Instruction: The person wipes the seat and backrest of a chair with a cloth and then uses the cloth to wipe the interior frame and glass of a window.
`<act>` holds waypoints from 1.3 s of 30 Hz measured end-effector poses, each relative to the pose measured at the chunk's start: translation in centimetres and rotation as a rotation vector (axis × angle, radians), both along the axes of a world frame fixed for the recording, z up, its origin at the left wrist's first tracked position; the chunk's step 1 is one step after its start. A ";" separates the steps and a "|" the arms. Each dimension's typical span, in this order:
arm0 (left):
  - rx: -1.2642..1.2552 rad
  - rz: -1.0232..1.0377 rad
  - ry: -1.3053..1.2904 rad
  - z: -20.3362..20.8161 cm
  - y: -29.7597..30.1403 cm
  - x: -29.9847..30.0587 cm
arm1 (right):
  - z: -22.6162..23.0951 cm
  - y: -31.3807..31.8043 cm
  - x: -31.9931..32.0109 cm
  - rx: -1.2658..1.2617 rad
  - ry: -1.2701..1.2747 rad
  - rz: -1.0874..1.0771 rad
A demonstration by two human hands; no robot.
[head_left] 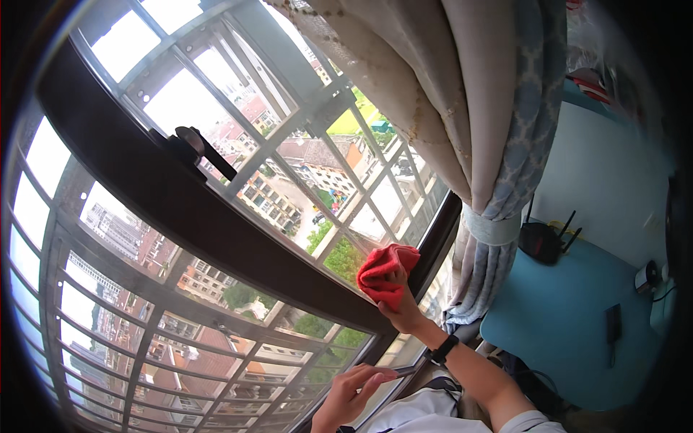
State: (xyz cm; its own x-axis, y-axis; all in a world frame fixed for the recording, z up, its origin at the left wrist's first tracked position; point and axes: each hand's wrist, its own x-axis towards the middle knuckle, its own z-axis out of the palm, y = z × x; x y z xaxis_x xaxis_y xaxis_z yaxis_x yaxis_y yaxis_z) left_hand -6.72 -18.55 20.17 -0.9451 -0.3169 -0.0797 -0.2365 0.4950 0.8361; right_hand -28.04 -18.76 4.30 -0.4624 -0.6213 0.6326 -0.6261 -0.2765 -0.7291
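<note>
So a pale fabric shirt [415, 415] is sitting closest, below and right of the left hand [352, 392]. A dark brown window frame [216, 234] is running up-left from the right hand [406, 314], a tied beige-and-blue curtain [491, 108] is hanging up-right of it, and that hand is clutching a bunched red cloth [382, 273]. Can't tell if the left's holding anything. Loosening fingers could be dropping the cloth, imo.

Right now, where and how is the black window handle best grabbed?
Probably by the slim lever near its free end, from the room side: in the picture it slants down rightward, away from its mount on the dark window frame.
</note>
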 end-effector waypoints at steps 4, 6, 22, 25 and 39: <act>-0.007 0.028 0.019 -0.3 -0.2 1.0 | 3.0 -1.4 1.2 -0.253 -0.302 -0.057; -0.011 0.024 0.041 -0.2 0.0 1.0 | 4.4 -2.8 -0.5 -0.395 -0.672 0.045; 0.055 0.132 0.008 -2.5 0.7 2.4 | 13.0 -0.3 -1.1 -0.250 0.101 0.056; 0.074 0.095 0.078 -2.6 1.6 1.0 | 4.7 0.2 -1.0 -0.122 -0.005 0.040; 0.210 0.191 0.139 -1.9 1.1 3.0 | -3.6 -2.9 -4.2 -0.167 -0.104 -0.334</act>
